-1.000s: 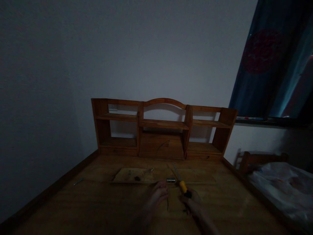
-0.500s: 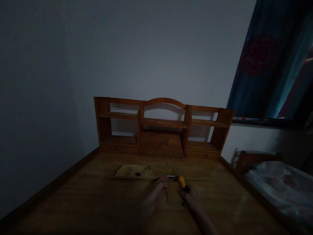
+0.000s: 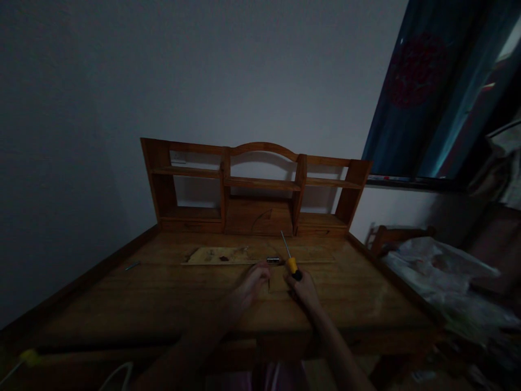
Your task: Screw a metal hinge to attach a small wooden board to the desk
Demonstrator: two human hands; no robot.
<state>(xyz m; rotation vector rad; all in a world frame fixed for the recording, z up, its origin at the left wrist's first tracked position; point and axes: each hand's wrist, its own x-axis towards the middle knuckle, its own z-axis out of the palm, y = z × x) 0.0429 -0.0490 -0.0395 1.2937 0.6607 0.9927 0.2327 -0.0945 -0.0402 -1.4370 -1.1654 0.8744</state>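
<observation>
In my right hand [image 3: 304, 287] is a screwdriver [image 3: 292, 264] with a yellow and black handle, its metal shaft pointing up and away over the desk. My left hand [image 3: 256, 276] is beside it, fingers closed together. A small shiny metal cylinder [image 3: 272, 260] shows right at its fingertips; dim light hides whether the fingers grip it. A thin dark strand [image 3: 269, 285] hangs just below those fingers. Behind the left hand, a flat, pale wooden board [image 3: 211, 255] with dark marks lies on the desk.
The wooden desk [image 3: 163, 296] carries a shelf unit [image 3: 260, 183] along its back, against the wall. A small metal rod-like piece [image 3: 132, 265] lies at the left. Plastic-covered things [image 3: 439, 271] stand to the right, below a dark blue curtain [image 3: 391, 108].
The view has tilted down, so the desk's front edge and both forearms now show. My right hand still holds the screwdriver, and my left hand stays by the metal cylinder.
</observation>
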